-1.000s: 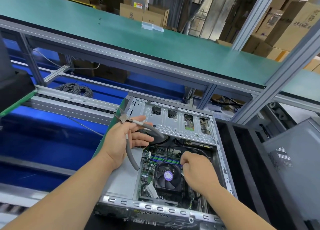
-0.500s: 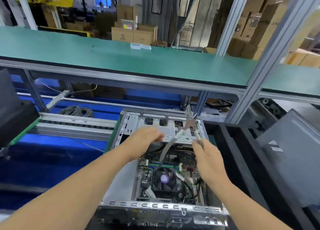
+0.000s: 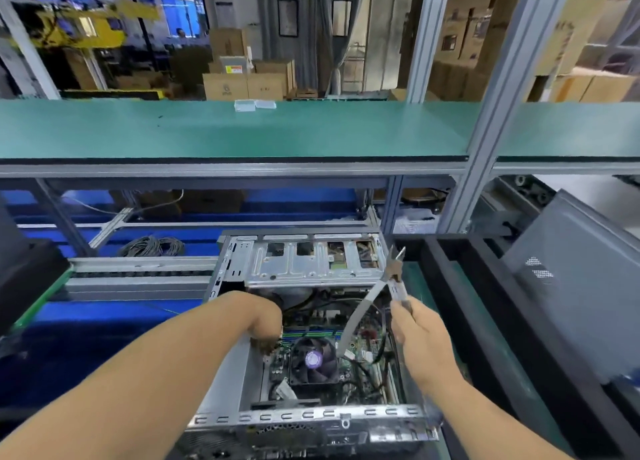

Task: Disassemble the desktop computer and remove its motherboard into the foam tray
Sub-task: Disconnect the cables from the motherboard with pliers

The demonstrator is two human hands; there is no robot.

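The right hand [image 3: 424,335] is gripping the cutters [image 3: 393,279], fingers wrapped on one handle, holding them up out of the way. The left hand [image 3: 265,321] is reaching into the computer [image 3: 311,414]; I cannot tell how its fingers are. The green board [image 3: 346,366] is lying just below them.

- Your left hand [image 3: 265,321] is bare: no glove and no ring on the part that shows.
- Your right hand [image 3: 420,338] is bare too, with no glove.
- Both your forearms are uncovered from the wrist down to the frame's edge; no sleeve or cuff shows on either.
- Neither wrist carries a watch, strap or band.
- Your left fingertips are hidden, so anything worn there can't be told.
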